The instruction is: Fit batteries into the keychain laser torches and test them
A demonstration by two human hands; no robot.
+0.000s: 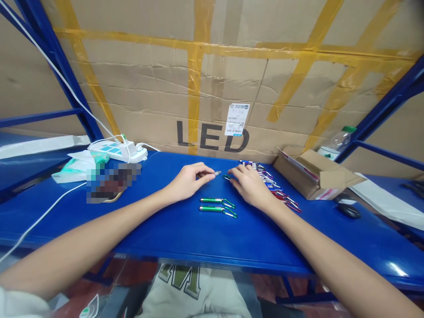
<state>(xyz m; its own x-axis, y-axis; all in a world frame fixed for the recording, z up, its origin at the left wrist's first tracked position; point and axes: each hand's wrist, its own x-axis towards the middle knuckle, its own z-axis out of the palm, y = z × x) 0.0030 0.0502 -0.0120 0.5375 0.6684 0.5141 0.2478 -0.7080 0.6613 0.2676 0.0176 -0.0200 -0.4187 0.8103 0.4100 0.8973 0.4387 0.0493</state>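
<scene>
My left hand (190, 181) is closed, its thumb and fingers pinching a small silvery metal piece (217, 173) that looks like the tip of a slim pen-shaped light. To its right, my right hand (249, 183) has its fingers curled down near the table, with a green carabiner clip (226, 177) poking out at the fingertips. Whatever else lies under that palm is hidden. Nearer to me, two slim green keychain flashlights (211, 200) lie side by side, their carabiners (229, 213) pointing right. Beside and behind my right hand is a row of blue, silver and red keychain flashlights (280, 194), partly covered.
An opened cardboard box (311, 174) stands right of the row, with a black mouse (348, 210) by it. On the left are a phone (115, 183), a tissue pack (74, 165) and a power strip (115, 150) with white cables. A large taped carton (159, 97) forms the back wall.
</scene>
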